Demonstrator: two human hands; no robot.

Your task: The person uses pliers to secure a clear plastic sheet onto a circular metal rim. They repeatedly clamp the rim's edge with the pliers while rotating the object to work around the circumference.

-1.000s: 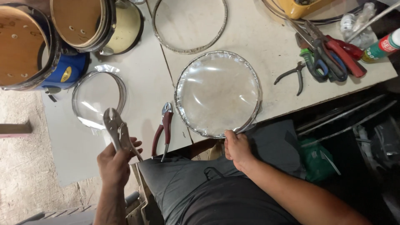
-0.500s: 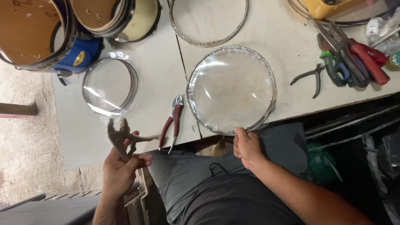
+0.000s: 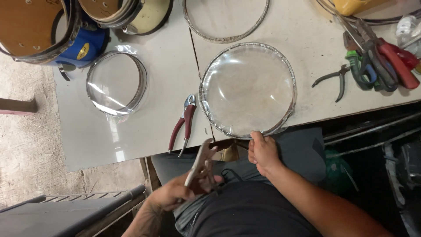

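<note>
A large round drumhead of clear film in a metal hoop [image 3: 248, 88] lies flat at the table's near edge. My right hand [image 3: 262, 152] grips its near rim with the fingers curled over the edge. My left hand [image 3: 177, 193] holds silver locking pliers [image 3: 201, 165] below the table edge, over my lap, jaws pointing up toward the rim. Red-handled pliers [image 3: 182, 124] lie on the table just left of the drumhead.
A smaller film-covered hoop [image 3: 116, 83] lies at the left. A bare metal hoop [image 3: 226, 19] sits at the back. Drum shells [image 3: 33, 26] stand at the back left. Several pliers and cutters [image 3: 372, 61] lie at the right. The white table [image 3: 109, 140] ends near my lap.
My left hand has carried the locking pliers right and down, from beside the table's edge to over my lap near the drumhead's rim. My right hand stays on the rim.
</note>
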